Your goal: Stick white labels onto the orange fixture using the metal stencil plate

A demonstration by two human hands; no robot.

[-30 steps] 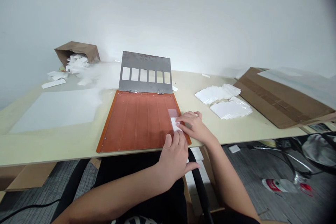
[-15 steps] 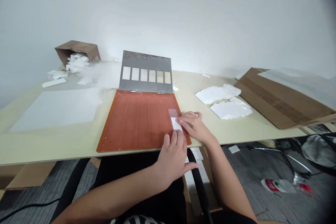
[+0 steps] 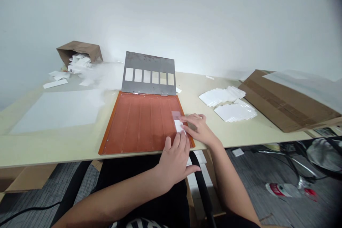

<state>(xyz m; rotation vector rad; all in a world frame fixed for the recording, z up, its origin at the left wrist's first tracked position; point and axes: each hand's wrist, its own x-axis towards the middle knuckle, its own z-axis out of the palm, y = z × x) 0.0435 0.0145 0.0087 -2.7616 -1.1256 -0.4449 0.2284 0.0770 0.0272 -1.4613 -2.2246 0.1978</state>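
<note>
A small white card (image 3: pixel 179 126) lies at the right side of an orange-brown board (image 3: pixel 139 123), with a clear strip (image 3: pixel 175 114) showing just beyond its far edge. My left hand (image 3: pixel 173 160) is open, its fingertips resting on the card's near end and its thumb out to the side. From the right, my right hand (image 3: pixel 196 127) reaches over the board's edge. Its index finger and thumb are apart, touching the card near its far edge and right side. A grey metal plate (image 3: pixel 149 62) with a row of rectangular windows stands raised, hinged to the board's far edge.
Fanned stacks of white cards (image 3: pixel 221 95) lie to the right, before a cardboard box (image 3: pixel 288 99). At the back left, a tipped brown box (image 3: pixel 80 47) holds white scraps. A translucent sheet (image 3: pixel 58 110) covers part of the table's left. A bottle (image 3: pixel 283 189) lies on the floor.
My right index finger has moved up to the card's far edge, spreading from the thumb and uncovering more of the card. My left hand has hardly shifted.
</note>
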